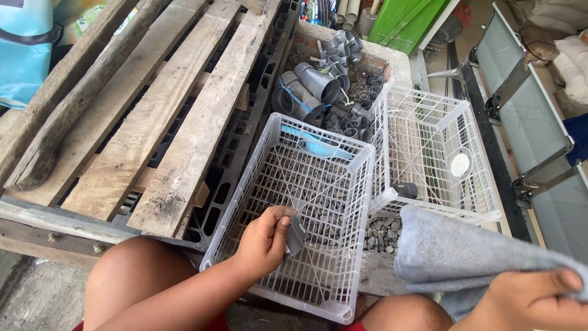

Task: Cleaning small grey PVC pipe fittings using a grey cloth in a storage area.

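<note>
The left hand [264, 236] pinches a small grey plastic pipe piece [296, 235] between thumb and fingers, just over the near white plastic basket [269, 159], at about 6 o'clock in the view. That basket looks empty, but a pale blue thing [315, 142] shows at its far wall, and I cannot tell if it lies inside or behind. At 3 o'clock stands a second white plastic basket [474, 171], tipped up on its side, with one small grey pipe piece [405, 189] and one round white disc [460, 164] in it. That makes two baskets. At 12 o'clock a stone trough [392, 56] holds a big pile of grey plastic pipe fittings [318, 86], too many to count. At 5 o'clock the right hand [533, 300] is closed around a soft grey cloth [453, 251].
</note>
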